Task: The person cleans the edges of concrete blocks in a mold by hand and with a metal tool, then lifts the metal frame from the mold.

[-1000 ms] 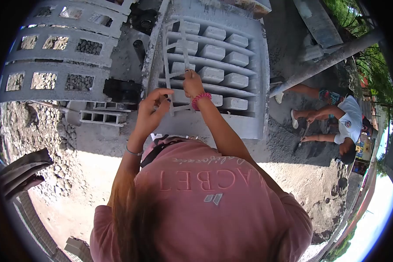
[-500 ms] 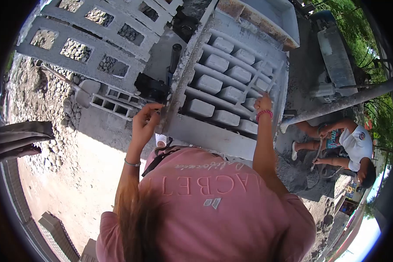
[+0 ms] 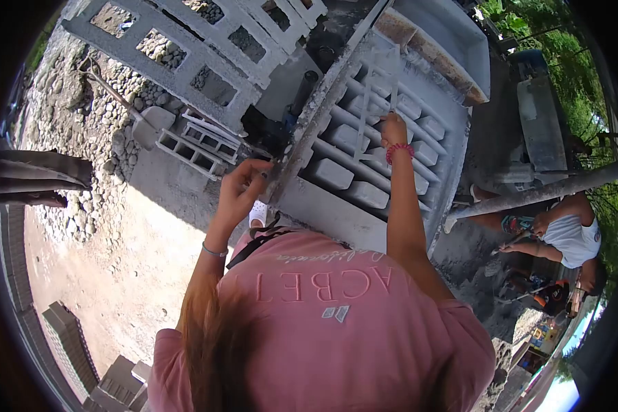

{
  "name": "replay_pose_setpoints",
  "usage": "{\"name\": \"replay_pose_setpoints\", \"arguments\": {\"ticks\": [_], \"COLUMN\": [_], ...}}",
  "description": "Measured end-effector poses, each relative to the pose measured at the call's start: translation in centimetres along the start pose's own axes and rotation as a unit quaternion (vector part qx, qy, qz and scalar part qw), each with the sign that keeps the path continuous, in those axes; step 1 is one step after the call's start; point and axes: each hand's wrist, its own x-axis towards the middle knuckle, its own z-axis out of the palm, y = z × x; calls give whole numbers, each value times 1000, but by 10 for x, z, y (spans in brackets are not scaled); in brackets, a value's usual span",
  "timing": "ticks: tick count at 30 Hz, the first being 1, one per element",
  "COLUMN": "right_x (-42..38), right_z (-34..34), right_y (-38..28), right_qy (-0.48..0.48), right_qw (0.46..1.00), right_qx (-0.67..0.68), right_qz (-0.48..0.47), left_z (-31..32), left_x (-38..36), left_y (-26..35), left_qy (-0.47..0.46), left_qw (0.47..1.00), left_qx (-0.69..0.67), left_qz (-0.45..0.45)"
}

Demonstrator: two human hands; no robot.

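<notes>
My right hand (image 3: 393, 132), with a pink beaded bracelet at the wrist, is closed around the handle of a pale, dusty metal frame tool (image 3: 396, 77). The tool lies across the block mould (image 3: 453, 180), whose slots hold rows of raised grey cores such as this one (image 3: 333, 174). Near the mould's left rim is my left hand (image 3: 244, 184), its fingers loosely bent and apart, fingertips right at the dusty edge. Nothing shows inside that hand.
A dusty tray (image 3: 453, 38) with a rusty edge adjoins the mould. To the left are large slotted concrete slabs (image 3: 151, 42), a shovel (image 3: 144, 130), hollow blocks (image 3: 193, 154) and gravel. A slanted pole (image 3: 549, 187) and people bent over (image 3: 570, 233) are at the right.
My right hand has moved the frame tool up and left across the mould, toward the tray end. My left hand stays by the rim. The view has shifted, and a second person shows at right.
</notes>
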Motion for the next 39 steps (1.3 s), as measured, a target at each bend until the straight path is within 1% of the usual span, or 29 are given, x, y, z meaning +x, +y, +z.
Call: {"name": "replay_pose_setpoints", "arguments": {"ticks": [1,2,3,4,6,8,9,11,13,15,17,19,21,24,26,28,30,31,33,35,36,39], "right_x": [20,36,47,57,88,108,104,93,1,-41,-91,-138,-169,-178,-164,-125,-77,-59,-1,47,59,52], "right_z": [-8,-6,-8,-6,-4,-10,-15,-22,-24,-31,-34,-40,-49,-77,-79,-76,-70,-67,-52,-48,-45,-39], "right_y": [3,0,-9,-18,-13,-3,-4,0,-16,-1,22,39,61,82,75,64,33,8,-2,-9,-8,0], "right_qy": [-17,1,2,-8,-17,-59,-95,-123,-105,-137,-150,-163,-173,-161,-125,-97,-107,-131,-106,-155,-162,-178], "right_qw": [1000,1000,997,999,974,948,946,961,985,984,982,982,978,945,964,977,990,991,992,988,987,983], "right_qx": [0,3,-65,-43,-178,-249,-256,-221,-137,-116,-117,-88,-115,-240,-197,-143,-58,-6,8,13,-1,-33], "right_qz": [-2,-19,-39,-3,-137,-190,-177,-117,-25,-3,-9,39,-8,-155,-130,-124,-78,-23,-62,-20,-17,-12], "left_z": [-2,-2,-2,-2,1,5,7,10,14,18,23,30,39,54,63,68,73,75,82,86,87,81], "left_x": [-3,-5,-6,-7,-6,-5,-5,-3,-1,0,4,10,15,28,32,31,24,19,0,-27,-42,-86], "left_y": [-4,-5,-4,-3,3,10,9,4,-5,-13,-17,-15,-11,-5,5,10,12,13,22,25,24,9], "left_qy": [-3,-2,-5,-7,-9,-14,-16,-19,-20,-23,-31,-44,-56,-62,-41,-6,24,41,65,89,99,120], "left_qw": [1000,1000,1000,1000,1000,1000,1000,1000,1000,1000,999,999,998,997,998,998,998,997,996,992,990,978], "left_qx": [6,-3,0,2,10,21,20,18,1,-7,-6,14,26,30,10,12,4,1,31,88,94,170], "left_qz": [-5,-8,-7,-5,-6,-15,-12,-3,-2,-7,-16,-7,3,32,51,56,63,66,48,26,25,-17]}}
